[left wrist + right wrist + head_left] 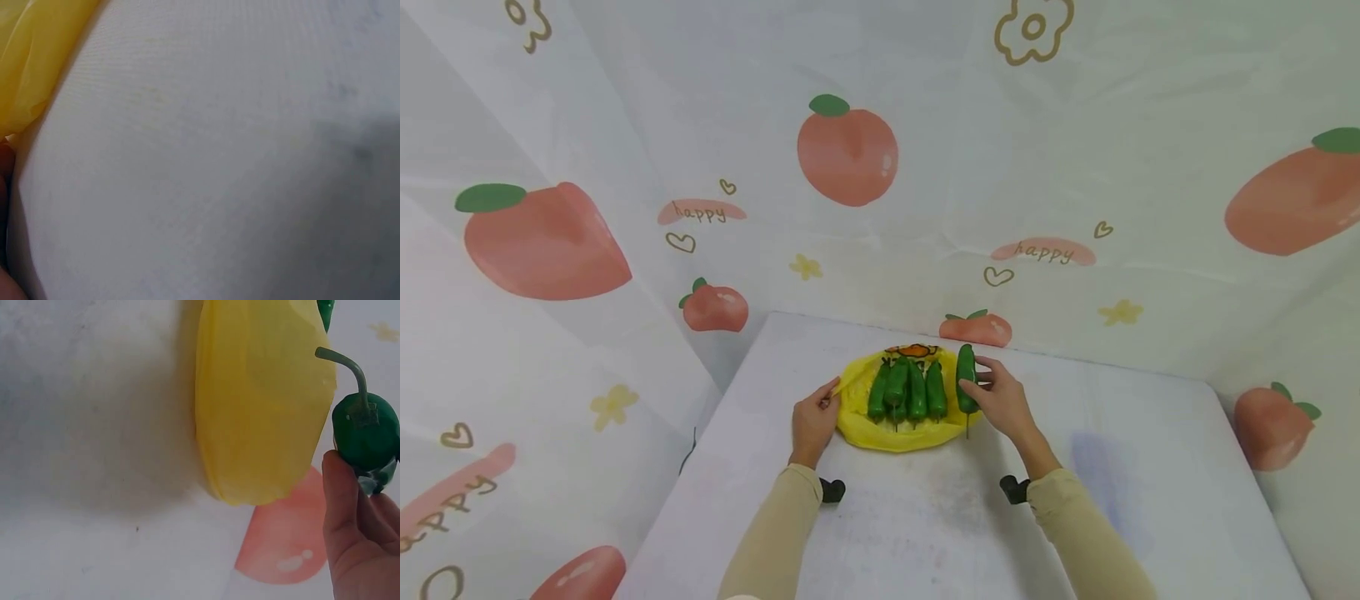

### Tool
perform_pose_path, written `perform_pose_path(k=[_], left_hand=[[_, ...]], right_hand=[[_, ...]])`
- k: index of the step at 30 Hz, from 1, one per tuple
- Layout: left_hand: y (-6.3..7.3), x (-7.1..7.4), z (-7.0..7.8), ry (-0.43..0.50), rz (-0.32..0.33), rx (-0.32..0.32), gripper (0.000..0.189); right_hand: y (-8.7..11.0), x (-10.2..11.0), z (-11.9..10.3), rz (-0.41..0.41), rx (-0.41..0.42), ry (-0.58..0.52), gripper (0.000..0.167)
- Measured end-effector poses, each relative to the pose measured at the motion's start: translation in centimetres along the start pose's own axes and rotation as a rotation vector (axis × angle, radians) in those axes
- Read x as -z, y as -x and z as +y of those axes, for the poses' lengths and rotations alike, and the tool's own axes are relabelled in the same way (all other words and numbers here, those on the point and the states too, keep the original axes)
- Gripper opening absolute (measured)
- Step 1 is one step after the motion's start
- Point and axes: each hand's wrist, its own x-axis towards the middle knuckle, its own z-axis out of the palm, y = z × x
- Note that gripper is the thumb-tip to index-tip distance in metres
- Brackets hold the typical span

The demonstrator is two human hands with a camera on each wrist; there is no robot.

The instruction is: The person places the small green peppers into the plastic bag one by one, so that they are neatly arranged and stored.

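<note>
A yellow plastic bag (891, 441) lies spread open on the table, with several green peppers (917, 393) side by side in it, their stems toward me. At its left edge my left hand (812, 427) pinches the rim between thumb and fingers. My right hand (1006, 407) holds one more green pepper (967, 379) upright, stem down, over the bag's right edge. In the right wrist view, the thumb and fingers grip that pepper (367, 439) beside the yellow bag (262, 406), its curved stem pointing to the bag. The left wrist view catches only a corner of the bag (40, 56) and fingertips.
The white table (910, 533) has a bluish stain (1096, 475) at the right. A white cloth wall (917, 225) with printed peaches stands along its back, and cloth also hangs at the left and right. A thin dark cord (688, 452) shows at the left edge.
</note>
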Motion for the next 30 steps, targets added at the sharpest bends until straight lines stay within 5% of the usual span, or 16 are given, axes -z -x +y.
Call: perform_pose_path(k=[14,30], left_hand=[[-0.1,-0.2,-0.2,-0.008,0.018,-0.039,0.032],[-0.1,-0.1,-0.2,-0.015,-0.007,-0.004,0.033]], right_hand=[[-0.7,-1.9,-0.9,0.004,-0.012,-0.048,0.064],[-1.2,-4.8,-2.2,0.022,-0.04,-0.094,0.058]])
